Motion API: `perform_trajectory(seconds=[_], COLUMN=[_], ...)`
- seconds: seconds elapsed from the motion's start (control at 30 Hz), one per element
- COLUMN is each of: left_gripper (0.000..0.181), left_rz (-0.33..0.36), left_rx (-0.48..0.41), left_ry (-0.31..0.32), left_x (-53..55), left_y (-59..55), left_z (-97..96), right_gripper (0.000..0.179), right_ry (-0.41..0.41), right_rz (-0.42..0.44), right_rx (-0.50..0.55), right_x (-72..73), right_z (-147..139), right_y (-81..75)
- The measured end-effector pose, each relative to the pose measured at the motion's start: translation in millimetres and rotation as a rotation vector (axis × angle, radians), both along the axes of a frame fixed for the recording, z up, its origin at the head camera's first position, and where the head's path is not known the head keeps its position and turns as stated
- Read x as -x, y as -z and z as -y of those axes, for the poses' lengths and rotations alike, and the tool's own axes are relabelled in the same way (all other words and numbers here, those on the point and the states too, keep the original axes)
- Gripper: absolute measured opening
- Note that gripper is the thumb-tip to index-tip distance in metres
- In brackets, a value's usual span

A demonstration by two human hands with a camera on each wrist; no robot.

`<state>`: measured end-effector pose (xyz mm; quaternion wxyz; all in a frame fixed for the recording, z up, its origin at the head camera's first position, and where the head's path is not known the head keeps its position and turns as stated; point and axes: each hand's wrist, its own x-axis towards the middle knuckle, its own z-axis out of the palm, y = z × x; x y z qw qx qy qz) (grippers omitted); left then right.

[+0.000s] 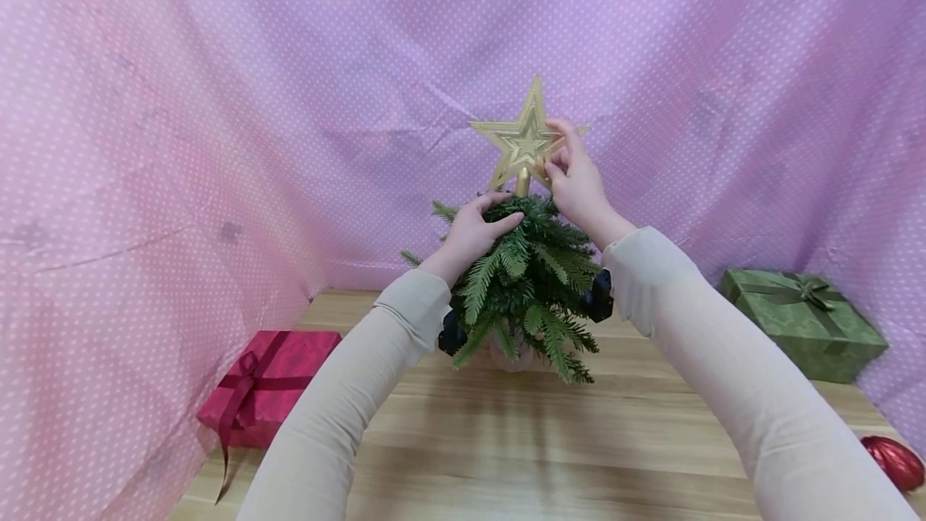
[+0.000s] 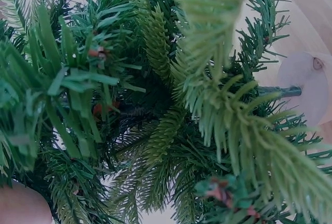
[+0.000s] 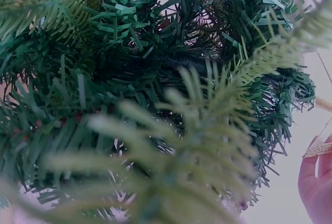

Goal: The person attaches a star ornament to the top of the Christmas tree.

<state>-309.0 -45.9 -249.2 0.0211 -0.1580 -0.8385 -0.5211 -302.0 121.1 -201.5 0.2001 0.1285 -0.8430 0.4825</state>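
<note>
A gold star tree topper [image 1: 526, 143] stands upright over a small green Christmas tree [image 1: 535, 264], its tube at the tip of the tree. My right hand [image 1: 581, 187] pinches the star's right side between thumb and fingers. At the left of the treetop, my left hand [image 1: 470, 233] holds the upper branches, thumb in front and fingers toward the back. The right wrist view catches a glittery corner of the star [image 3: 317, 147] beside the fingers. Needles fill most of the left wrist view, with the tree's round pale base [image 2: 306, 92] at its right.
On the wooden table [image 1: 550, 457], a red gift box [image 1: 285, 360] with a dark ribbon lies left and a green gift box [image 1: 803, 320] lies right. A shiny red ornament [image 1: 895, 463] sits at the right edge. Pink dotted cloth [image 1: 362, 38] hangs around the table.
</note>
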Motion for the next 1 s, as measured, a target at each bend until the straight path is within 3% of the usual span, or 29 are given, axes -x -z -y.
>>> perform_trajectory(seconds=[0.43, 0.8, 1.0], left_gripper=[0.044, 0.039, 0.041], left_rz=[0.030, 0.031, 0.030], left_rx=[-0.038, -0.172, -0.213], left_ry=[-0.002, 0.030, 0.005], left_x=[0.0, 1.1, 0.1], left_y=[-3.2, -13.4, -18.1], left_z=[2.6, 12.4, 21.8], right_gripper=[0.059, 0.061, 0.072], right_ry=[-0.017, -0.040, -0.087], right_rz=[0.002, -0.008, 0.015], right_rx=[0.009, 0.028, 0.061], right_x=[2.5, 1.1, -2.9], right_z=[0.6, -0.3, -3.2], right_y=[3.1, 3.0, -0.5])
